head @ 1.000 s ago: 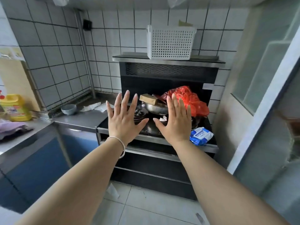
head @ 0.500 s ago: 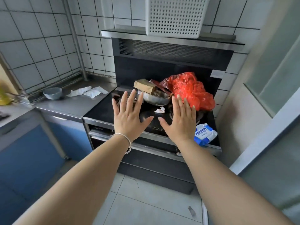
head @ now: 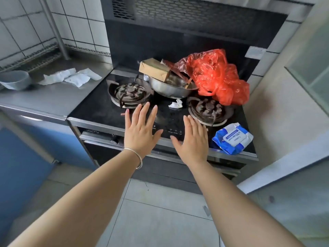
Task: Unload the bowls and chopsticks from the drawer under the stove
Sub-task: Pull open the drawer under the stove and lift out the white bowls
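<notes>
A black two-burner stove (head: 99, 113) fills the middle of the view. Its dark drawer front (head: 103, 154) below the cooktop is closed, so no bowls or chopsticks inside it show. My left hand (head: 141, 133), with a silver bangle on the wrist, is held flat with fingers spread over the stove's front edge. My right hand (head: 193, 139) hovers the same way just to its right, palm down, holding nothing. Both hands are above the drawer, not touching it.
On the cooktop sit a steel basin (head: 169, 90) with a cardboard box (head: 154, 69), a red plastic bag (head: 217, 77) and a blue wipes pack (head: 232, 139). The steel counter at left holds a grey bowl (head: 15, 80) and crumpled paper (head: 71, 78). Blue cabinet left, wall right.
The view has moved closer and tilted down toward the stove. Both open hands have dropped from in front of the burners to the stove's front edge.
</notes>
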